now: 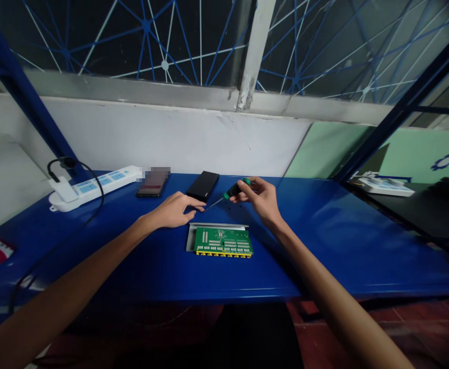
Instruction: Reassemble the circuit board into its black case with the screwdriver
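My right hand point(260, 197) is closed around the green and black handle of a screwdriver point(232, 190). Its thin shaft slants down to the left, and the tip is close to the fingertips of my left hand point(176, 210). The left fingers stretch forward low over the table, with the thumb apart from the index finger; I cannot make out anything between them. Just in front of both hands lies a green circuit board point(224, 240) with a row of yellow connectors along its near edge. It rests in a grey metal tray point(191, 238). Several tiny dark specks, perhaps screws, dot the table near the screwdriver.
A black flat case point(203, 185) lies behind my left hand, and a phone point(153, 183) is left of it. On the blue table point(140, 277), a white power strip point(95, 187) holds a plug with a black cable point(102, 192). Blue posts flank the table.
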A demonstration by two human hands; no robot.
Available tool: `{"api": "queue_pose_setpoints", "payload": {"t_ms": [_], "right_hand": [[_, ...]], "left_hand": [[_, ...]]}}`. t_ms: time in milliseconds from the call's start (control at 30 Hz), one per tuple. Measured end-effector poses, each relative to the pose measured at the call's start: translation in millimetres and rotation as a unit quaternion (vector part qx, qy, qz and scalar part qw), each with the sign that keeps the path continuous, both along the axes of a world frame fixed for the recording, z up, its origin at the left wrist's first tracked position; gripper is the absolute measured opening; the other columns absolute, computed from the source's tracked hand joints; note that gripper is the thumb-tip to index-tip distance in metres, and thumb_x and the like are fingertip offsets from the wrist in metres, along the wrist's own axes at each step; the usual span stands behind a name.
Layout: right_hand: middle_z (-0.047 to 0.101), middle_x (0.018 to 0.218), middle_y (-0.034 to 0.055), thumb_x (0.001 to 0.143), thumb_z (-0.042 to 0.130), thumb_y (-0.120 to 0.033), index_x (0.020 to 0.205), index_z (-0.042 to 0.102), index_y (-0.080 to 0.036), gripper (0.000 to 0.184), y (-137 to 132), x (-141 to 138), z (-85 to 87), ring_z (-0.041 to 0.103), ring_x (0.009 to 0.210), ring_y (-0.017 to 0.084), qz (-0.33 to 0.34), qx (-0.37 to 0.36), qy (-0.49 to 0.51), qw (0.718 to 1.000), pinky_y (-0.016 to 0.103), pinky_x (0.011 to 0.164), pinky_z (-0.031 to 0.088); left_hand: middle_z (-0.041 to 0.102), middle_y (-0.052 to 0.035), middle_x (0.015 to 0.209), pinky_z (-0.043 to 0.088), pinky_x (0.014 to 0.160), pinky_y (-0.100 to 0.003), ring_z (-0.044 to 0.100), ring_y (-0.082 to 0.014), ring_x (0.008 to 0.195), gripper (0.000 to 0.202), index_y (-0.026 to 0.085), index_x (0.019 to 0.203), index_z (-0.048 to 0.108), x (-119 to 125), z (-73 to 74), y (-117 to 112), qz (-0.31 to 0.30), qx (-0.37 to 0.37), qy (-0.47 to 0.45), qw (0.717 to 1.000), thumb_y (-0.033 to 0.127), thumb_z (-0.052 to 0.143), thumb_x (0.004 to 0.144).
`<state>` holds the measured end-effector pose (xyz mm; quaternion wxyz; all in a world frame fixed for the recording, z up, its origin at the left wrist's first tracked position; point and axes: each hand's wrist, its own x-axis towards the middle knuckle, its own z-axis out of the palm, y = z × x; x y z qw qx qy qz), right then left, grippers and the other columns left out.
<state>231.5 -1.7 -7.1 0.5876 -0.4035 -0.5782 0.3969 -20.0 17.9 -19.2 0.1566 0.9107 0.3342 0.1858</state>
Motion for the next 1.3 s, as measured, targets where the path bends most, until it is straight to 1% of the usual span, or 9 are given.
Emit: {"api": "queue_pose_setpoints", "payload": {"t_ms": [67,267,333,433,567,767,1000,1133,1300], "right_hand": [[0.069,0.072,0.0058,0.074,0.071,-0.043,0.081,0.058,-0.017,0.030,-0.1,0.3,0.1,0.070,0.061,0.021,-0.005,-0.002,-0.004,1.000,0.038,0.062,0.060],[0.070,0.074,0.0074,0.076,0.069,-0.043,0.083,0.058,-0.017,0.029,-0.4,2.5,0.7,0.070,0.062,0.021,-0.006,0.001,-0.008,1.000,0.038,0.064,0.060],[0.070,0.075,0.0077,0.076,0.069,-0.044,0.084,0.059,-0.017,0.030,-0.8,3.1,1.7,0.071,0.065,0.022,-0.010,-0.003,-0.009,1.000,0.038,0.065,0.060],[0.071,0.077,0.0086,0.076,0.069,-0.046,0.084,0.058,-0.017,0.031,-1.4,4.1,3.8,0.071,0.067,0.022,-0.015,-0.003,0.007,1.000,0.038,0.067,0.060],[0.072,0.075,0.0087,0.076,0.069,-0.045,0.082,0.058,-0.017,0.030,-1.0,6.1,5.4,0.071,0.063,0.021,-0.012,-0.005,0.036,0.999,0.038,0.066,0.060],[0.072,0.075,0.0083,0.077,0.068,-0.048,0.082,0.058,-0.018,0.032,0.8,7.9,4.6,0.071,0.064,0.021,-0.009,-0.005,0.043,0.999,0.039,0.070,0.060],[0.071,0.076,0.0078,0.075,0.069,-0.050,0.081,0.059,-0.018,0.033,-0.7,7.9,7.7,0.071,0.063,0.021,-0.024,-0.004,0.041,0.999,0.039,0.070,0.060],[0.071,0.078,0.0089,0.076,0.068,-0.049,0.082,0.059,-0.018,0.033,0.1,9.1,6.9,0.071,0.064,0.021,-0.023,0.003,0.041,0.999,0.039,0.070,0.060],[0.071,0.074,0.0079,0.076,0.069,-0.048,0.082,0.059,-0.018,0.032,-0.4,8.0,6.5,0.071,0.062,0.022,-0.013,0.010,0.051,0.999,0.040,0.067,0.060]], "left_hand": [[0.071,-0.0052,0.111,0.048,0.093,-0.039,0.065,-0.0229,0.106,0.037,0.023,0.110,0.070,0.2,-0.8,0.1,0.000,0.004,-0.001,1.000,0.016,0.049,0.081],[0.071,-0.0062,0.109,0.050,0.088,-0.036,0.067,-0.0222,0.100,0.041,0.022,0.122,0.064,-1.5,-3.0,2.2,0.004,-0.009,-0.023,1.000,0.019,0.051,0.083],[0.071,-0.0068,0.109,0.050,0.088,-0.036,0.067,-0.0225,0.101,0.039,0.022,0.121,0.064,-1.8,-3.6,3.0,0.012,-0.012,-0.029,0.999,0.021,0.052,0.084],[0.071,-0.0076,0.109,0.048,0.088,-0.037,0.066,-0.0232,0.101,0.035,0.022,0.116,0.067,-1.5,-4.7,4.4,0.036,-0.006,-0.038,0.999,0.028,0.057,0.084],[0.072,-0.0076,0.102,0.048,0.085,-0.034,0.065,-0.0223,0.096,0.029,0.019,0.102,0.073,0.8,-6.3,5.7,0.053,-0.001,-0.057,0.997,0.037,0.065,0.080],[0.074,-0.0058,0.089,0.048,0.080,-0.031,0.067,-0.0190,0.084,0.021,0.019,0.086,0.076,4.9,-4.7,2.4,0.045,-0.013,-0.108,0.993,0.035,0.063,0.082],[0.074,-0.0044,0.088,0.048,0.077,-0.030,0.067,-0.0186,0.080,0.018,0.019,0.082,0.075,6.9,2.4,-3.2,0.067,-0.004,-0.125,0.990,0.032,0.063,0.081],[0.073,-0.0040,0.088,0.047,0.077,-0.030,0.067,-0.0185,0.079,0.018,0.019,0.082,0.075,6.9,2.4,-3.4,0.067,0.002,-0.128,0.989,0.031,0.062,0.081],[0.073,-0.0040,0.088,0.047,0.076,-0.030,0.066,-0.0181,0.079,0.019,0.019,0.081,0.075,7.0,2.4,-3.8,0.072,0.007,-0.130,0.989,0.032,0.062,0.080]]}}
